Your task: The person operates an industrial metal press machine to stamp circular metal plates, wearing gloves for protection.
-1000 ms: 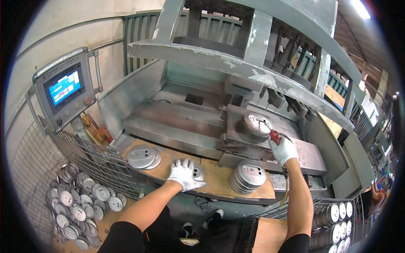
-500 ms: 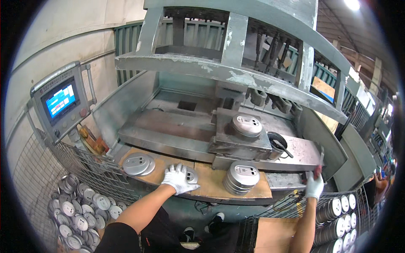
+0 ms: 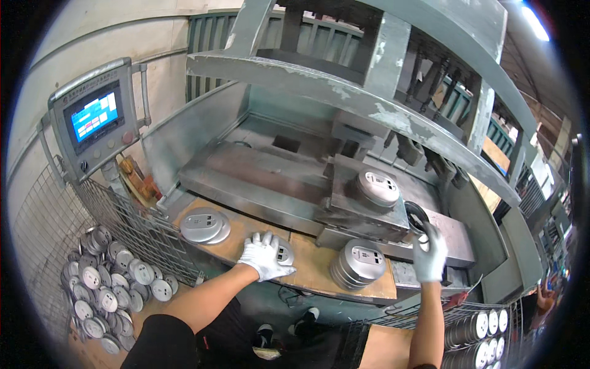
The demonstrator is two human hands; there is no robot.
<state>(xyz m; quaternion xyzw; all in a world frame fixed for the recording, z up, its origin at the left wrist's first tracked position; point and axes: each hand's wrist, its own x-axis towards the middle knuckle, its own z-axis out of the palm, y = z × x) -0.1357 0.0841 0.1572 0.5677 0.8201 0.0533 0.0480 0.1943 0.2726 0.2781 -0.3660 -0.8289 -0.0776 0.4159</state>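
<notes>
- The left hand (image 3: 264, 257) lies flat, fingers loosely apart, on 1 grey cover (image 3: 284, 252) on the cardboard (image 3: 305, 259).
- Off to its right stands a stack of covers (image 3: 359, 263).
- The right hand (image 3: 430, 255) is curled; I can't tell whether it grips anything.
- The round pot (image 3: 416, 215) lies just beyond its fingertips, slightly left, nearer it than the left hand.
- Farther, 1 silver cover (image 3: 378, 186) tops the metal block (image 3: 369, 222).

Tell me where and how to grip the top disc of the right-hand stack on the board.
Grip the top disc by opposite edges of its rim, probably from above: it lies face up, nothing rests on it, and its rounded edge is exposed.
</notes>
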